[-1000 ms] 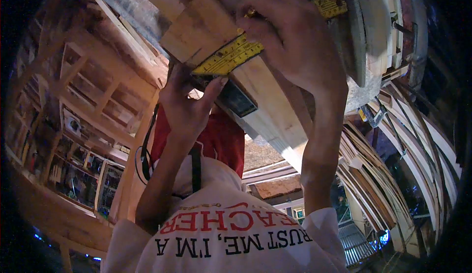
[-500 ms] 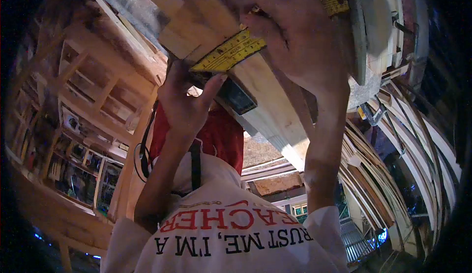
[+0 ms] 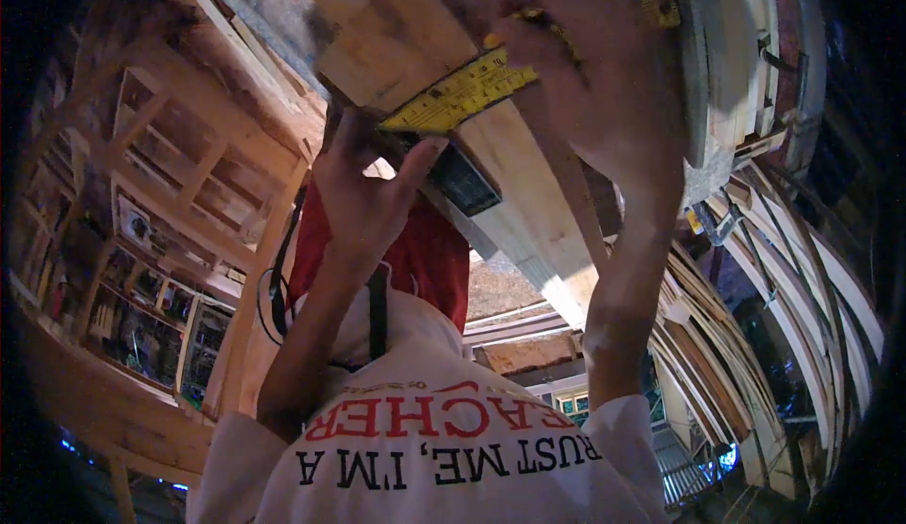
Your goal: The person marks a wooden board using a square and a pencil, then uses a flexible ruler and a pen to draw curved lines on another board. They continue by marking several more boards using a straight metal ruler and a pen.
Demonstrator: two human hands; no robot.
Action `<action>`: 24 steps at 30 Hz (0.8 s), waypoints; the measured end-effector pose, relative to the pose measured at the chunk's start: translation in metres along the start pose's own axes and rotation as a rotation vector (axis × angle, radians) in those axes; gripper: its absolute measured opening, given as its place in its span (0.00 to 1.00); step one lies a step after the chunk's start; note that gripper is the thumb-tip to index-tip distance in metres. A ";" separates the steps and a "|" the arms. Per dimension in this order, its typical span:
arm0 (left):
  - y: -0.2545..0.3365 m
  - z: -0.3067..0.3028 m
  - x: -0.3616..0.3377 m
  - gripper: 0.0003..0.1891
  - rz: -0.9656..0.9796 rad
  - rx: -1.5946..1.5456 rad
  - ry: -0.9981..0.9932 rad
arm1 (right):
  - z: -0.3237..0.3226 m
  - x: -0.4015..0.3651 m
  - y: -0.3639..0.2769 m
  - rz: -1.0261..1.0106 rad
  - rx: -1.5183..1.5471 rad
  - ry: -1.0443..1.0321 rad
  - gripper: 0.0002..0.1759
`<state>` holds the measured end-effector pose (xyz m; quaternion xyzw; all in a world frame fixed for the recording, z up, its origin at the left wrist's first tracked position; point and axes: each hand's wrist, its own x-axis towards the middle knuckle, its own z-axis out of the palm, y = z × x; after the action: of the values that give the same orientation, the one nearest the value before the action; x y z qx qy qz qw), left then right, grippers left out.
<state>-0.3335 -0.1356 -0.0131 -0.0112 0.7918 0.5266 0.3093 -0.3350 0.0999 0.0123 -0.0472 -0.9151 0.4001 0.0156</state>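
Note:
A yellow ruler [image 3: 458, 94] with black markings lies slantwise across a pale wooden board [image 3: 528, 175]. My left hand [image 3: 363, 198] is at the ruler's pointed near end, its thumb along the lower edge and its other fingers partly hidden at the wood's side. Beside that thumb sits a dark rectangular piece [image 3: 467, 184] against the board. My right hand [image 3: 604, 80] is over the ruler's far end with its fingers curled. A small orange tip shows at those fingers; what they hold is mostly hidden. More yellow marked material [image 3: 661, 9] shows beyond that hand.
Shorter wood blocks [image 3: 396, 42] lie beside the board. Long curved wooden strips [image 3: 708, 335] are stacked at right, with a clamp-like tool [image 3: 722, 222] above them. Wooden frames and shelves [image 3: 142, 307] fill the left. A red cloth [image 3: 444, 260] hangs before my shirt.
The hands, ruler and board have shifted slightly right in view. My right hand's fingers have moved a little, and the orange tip now shows at the ruler's upper edge.

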 end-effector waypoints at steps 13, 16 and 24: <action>-0.006 0.003 0.000 0.23 0.056 0.032 0.031 | 0.020 -0.002 -0.011 0.048 -0.096 -0.097 0.26; -0.005 0.001 0.000 0.23 0.052 0.010 0.034 | 0.012 0.002 -0.012 0.089 -0.063 -0.073 0.25; -0.015 0.002 0.002 0.25 0.097 0.038 0.041 | 0.019 0.001 0.016 -0.404 -0.308 -0.131 0.28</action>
<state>-0.3294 -0.1400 -0.0269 0.0222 0.8074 0.5255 0.2674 -0.3360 0.0965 -0.0121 0.1605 -0.9552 0.2472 0.0285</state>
